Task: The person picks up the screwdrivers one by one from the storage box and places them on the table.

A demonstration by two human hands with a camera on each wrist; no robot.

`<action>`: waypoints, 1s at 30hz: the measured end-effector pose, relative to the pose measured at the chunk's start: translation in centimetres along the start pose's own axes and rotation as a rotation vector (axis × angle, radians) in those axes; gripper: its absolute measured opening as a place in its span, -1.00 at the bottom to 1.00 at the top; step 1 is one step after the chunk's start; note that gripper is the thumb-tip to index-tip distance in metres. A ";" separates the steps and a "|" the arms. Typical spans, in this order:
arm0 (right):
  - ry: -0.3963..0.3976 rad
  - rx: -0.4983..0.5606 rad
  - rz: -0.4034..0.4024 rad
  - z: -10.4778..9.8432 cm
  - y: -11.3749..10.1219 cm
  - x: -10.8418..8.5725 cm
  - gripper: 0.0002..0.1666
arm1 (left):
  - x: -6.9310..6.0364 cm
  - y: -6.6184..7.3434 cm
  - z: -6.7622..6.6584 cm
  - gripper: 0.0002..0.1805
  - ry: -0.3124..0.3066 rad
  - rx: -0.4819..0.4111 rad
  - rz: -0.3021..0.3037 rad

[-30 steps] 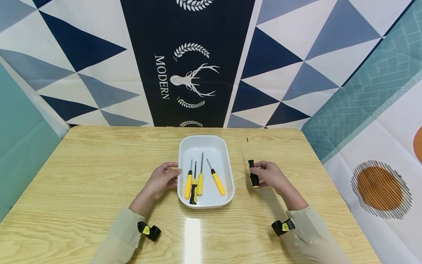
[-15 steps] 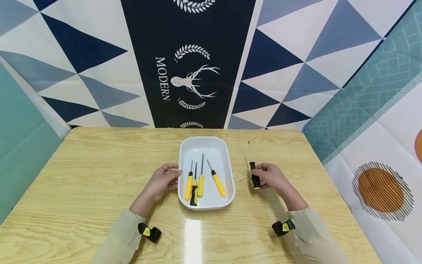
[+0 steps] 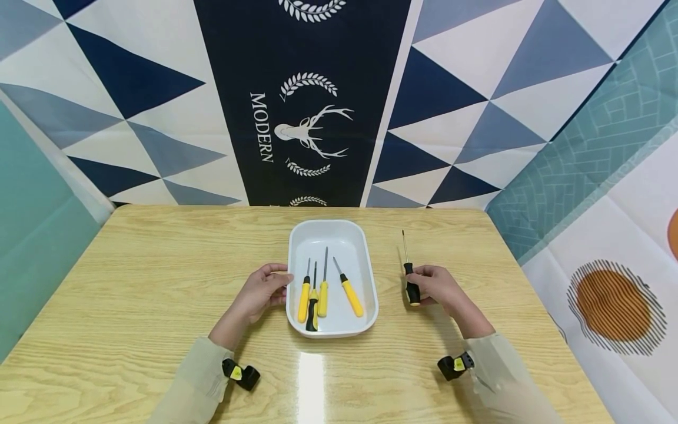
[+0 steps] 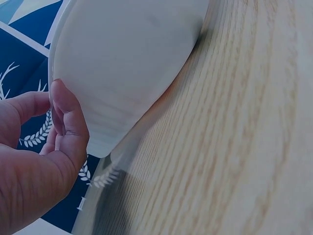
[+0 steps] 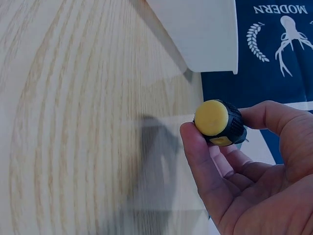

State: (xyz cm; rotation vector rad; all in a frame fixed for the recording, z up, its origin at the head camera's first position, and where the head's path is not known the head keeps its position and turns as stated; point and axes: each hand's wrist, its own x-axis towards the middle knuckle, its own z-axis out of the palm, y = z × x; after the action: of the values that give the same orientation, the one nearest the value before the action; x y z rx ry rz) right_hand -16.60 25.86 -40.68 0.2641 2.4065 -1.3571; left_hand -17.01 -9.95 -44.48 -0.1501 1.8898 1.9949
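A white plastic tray (image 3: 369,323) rests on the wooden table, and my left hand (image 3: 263,290) pinches its left rim between thumb and fingers; the left wrist view shows fingers against the outer wall of the tray (image 4: 132,54). Inside lie several screwdrivers: three close together at the left, one of them black and yellow (image 3: 312,312), and a yellow-handled screwdriver (image 3: 352,298) apart at the right. To the right of the tray, my right hand (image 3: 435,284) holds a black screwdriver (image 3: 411,290) by its handle, shaft pointing away. Its yellow end cap (image 5: 212,118) faces the right wrist camera.
The light wooden table (image 3: 159,265) reaches back to a patterned cloth backdrop (image 3: 307,106). More cloth (image 3: 598,235) hangs along the right side. Black wrist cameras (image 3: 241,374) sit at both cuffs.
My right hand with the black screwdriver has shifted slightly right and nearer to me. My left hand stays at the tray's rim, and the tray keeps its place.
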 end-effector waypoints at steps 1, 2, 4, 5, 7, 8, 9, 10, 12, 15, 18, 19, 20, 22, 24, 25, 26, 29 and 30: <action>0.001 0.002 0.001 0.0 0.1 0.1 -0.45 | 0.0 0.0 0.0 -0.53 0.000 0.001 0.001; 0.001 0.005 0.001 -0.1 0.2 0.1 -0.45 | 0.0 -0.1 0.0 -0.53 0.001 0.001 0.001; 0.000 0.009 0.002 -0.1 0.4 0.2 -0.46 | 0.1 -0.1 -0.1 -0.53 0.002 0.001 0.001; -0.001 0.012 0.002 -0.1 0.5 0.3 -0.46 | 0.1 -0.2 -0.1 -0.54 0.002 0.001 0.001; -0.005 0.017 0.001 -0.1 0.7 0.4 -0.45 | 0.1 -0.3 -0.1 -0.54 0.001 0.002 0.002; -0.006 0.024 0.004 -0.1 0.8 0.4 -0.46 | 0.1 -0.3 -0.1 -0.54 0.000 -0.001 0.002; -0.011 0.023 0.001 -0.2 0.9 0.4 -0.45 | 0.1 -0.3 -0.1 -0.54 -0.003 -0.004 0.003; -0.011 0.028 0.003 -0.2 1.0 0.5 -0.45 | 0.1 -0.3 -0.1 -0.54 -0.006 -0.007 0.005; -0.018 0.029 0.001 -0.2 1.2 0.5 -0.45 | 0.1 -0.4 -0.1 -0.54 -0.012 -0.013 0.011; -0.020 0.027 0.001 -0.3 1.5 0.6 -0.46 | 0.0 -0.4 -0.1 -0.54 -0.020 -0.021 0.019; -0.015 0.029 0.006 -0.3 1.7 0.7 -0.47 | 0.1 -0.5 -0.1 -0.54 -0.024 -0.024 0.023; -0.016 0.026 0.004 -0.3 1.8 0.7 -0.47 | 0.1 -0.5 -0.1 -0.55 -0.024 -0.026 0.023; -0.016 0.027 0.004 -0.3 1.8 0.8 -0.47 | 0.1 -0.5 -0.1 -0.55 -0.024 -0.027 0.023; -0.015 0.026 0.005 -0.3 1.9 0.8 -0.47 | 0.1 -0.5 -0.1 -0.54 -0.023 -0.026 0.022; -0.011 0.023 0.011 -0.3 2.0 0.9 -0.47 | 0.1 -0.5 -0.1 -0.54 -0.024 -0.025 0.022; -0.010 0.020 0.012 -0.3 2.0 0.9 -0.47 | 0.1 -0.4 -0.1 -0.54 -0.024 -0.022 0.022; -0.010 0.019 0.014 -0.3 2.0 1.0 -0.47 | 0.1 -0.4 -0.1 -0.54 -0.024 -0.018 0.023; -0.011 0.017 0.017 -0.3 2.1 1.0 -0.47 | 0.1 -0.4 -0.1 -0.54 -0.028 -0.012 0.026; -0.012 0.019 0.016 -0.3 2.1 1.1 -0.47 | 0.2 -0.4 -0.1 -0.53 -0.028 -0.009 0.026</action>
State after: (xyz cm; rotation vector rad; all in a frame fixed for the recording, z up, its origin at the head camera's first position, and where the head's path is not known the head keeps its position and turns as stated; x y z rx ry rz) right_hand -16.92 27.17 -42.66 0.2789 2.3774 -1.3710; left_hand -17.03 -9.98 -44.89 -0.0995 1.8744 2.0125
